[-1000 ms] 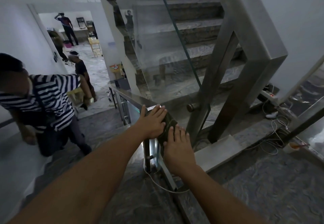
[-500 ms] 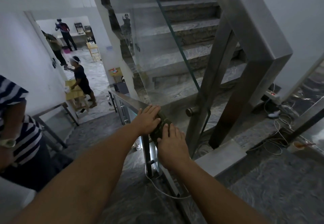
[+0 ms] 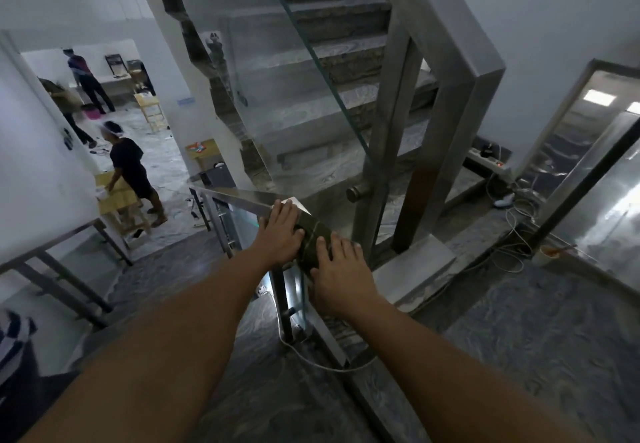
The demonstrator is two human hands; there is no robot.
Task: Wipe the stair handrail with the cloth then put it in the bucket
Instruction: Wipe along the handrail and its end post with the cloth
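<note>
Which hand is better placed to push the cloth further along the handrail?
Probably the left hand: it lies flat at the cloth's far end, with bare handrail just beyond it. The right hand presses the near end.

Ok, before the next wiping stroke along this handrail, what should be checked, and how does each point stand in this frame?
1. Cloth lies on the handrail: ok, the dark green cloth is draped over the rail's corner.
2. Left hand on the cloth: ok, flat, palm down at its left edge.
3. Right hand on the cloth: ok, fingers spread over its near end.
4. Rail ahead free: ok, the bare steel stretch toward the left carries nothing.
5. Bucket within reach: cannot tell, none is in view.
6. White cable near the feet: not ok, it trails across the floor by the post.
</note>
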